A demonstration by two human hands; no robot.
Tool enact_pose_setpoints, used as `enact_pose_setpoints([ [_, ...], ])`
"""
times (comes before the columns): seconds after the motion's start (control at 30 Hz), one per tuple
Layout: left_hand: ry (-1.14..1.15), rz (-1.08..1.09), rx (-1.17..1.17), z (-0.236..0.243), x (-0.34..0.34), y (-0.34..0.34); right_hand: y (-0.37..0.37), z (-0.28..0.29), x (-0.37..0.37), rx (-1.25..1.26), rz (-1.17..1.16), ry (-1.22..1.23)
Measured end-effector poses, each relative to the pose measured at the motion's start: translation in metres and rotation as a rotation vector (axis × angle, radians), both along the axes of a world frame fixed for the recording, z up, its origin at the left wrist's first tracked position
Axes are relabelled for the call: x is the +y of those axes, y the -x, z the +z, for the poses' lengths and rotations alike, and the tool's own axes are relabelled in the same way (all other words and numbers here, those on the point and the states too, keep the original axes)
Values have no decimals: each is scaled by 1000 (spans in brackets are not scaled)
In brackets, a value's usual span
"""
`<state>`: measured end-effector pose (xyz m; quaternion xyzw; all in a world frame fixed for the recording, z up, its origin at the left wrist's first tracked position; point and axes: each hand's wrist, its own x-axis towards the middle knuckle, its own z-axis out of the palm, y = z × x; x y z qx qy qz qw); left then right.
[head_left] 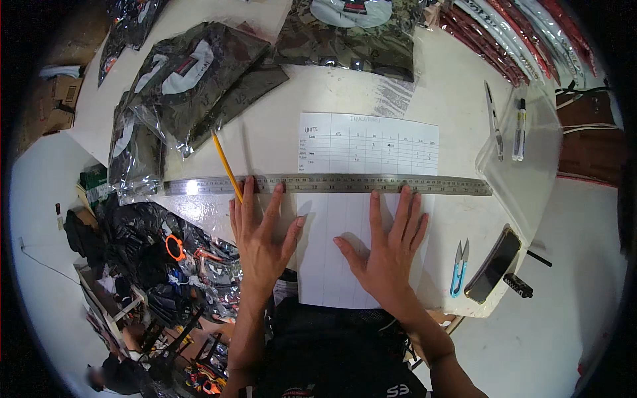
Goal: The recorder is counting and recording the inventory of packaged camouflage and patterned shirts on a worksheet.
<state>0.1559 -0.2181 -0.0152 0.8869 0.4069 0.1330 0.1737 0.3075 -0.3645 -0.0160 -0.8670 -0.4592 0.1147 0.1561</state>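
Observation:
A long steel ruler [345, 184] lies across a white sheet of paper [367, 142] with a hand-drawn table on it. My left hand [262, 235] is spread flat on the table at the paper's left edge, fingertips touching the ruler. A yellow pencil [226, 166] slants up from between its fingers. My right hand [387, 242] rests flat on the lower part of the paper, fingers apart, tips at the ruler's lower edge.
Several dark garments in clear plastic bags [192, 73] lie at the back left and back centre. A clear lid with pens [519, 129] sits at the right. Blue thread snips [459, 268] and a dark phone [493, 265] lie near the table's front right corner. Clutter fills the floor at left.

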Motion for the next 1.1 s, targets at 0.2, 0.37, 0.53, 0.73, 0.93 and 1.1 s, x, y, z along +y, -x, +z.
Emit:
enact_pose_setpoints([
  [0.2, -29, -15, 114, 4, 5, -4, -7, 5, 11, 2, 35, 53],
  [0.37, -20, -13, 131, 3, 8, -9, -8, -2, 11, -10, 46, 33],
  [0.53, -29, 8, 122, 0, 7, -8, -6, -5, 10, -15, 60, 43],
  [0.73, -28, 8, 104, 0, 7, -13, -6, -1, 14, -18, 27, 77],
  [0.93, -57, 21, 136, 1, 8, -11, -4, -3, 15, -25, 33, 32],
  [1.1, -38, 14, 131, 1, 8, -13, -6, -4, 13, -41, 22, 58],
])
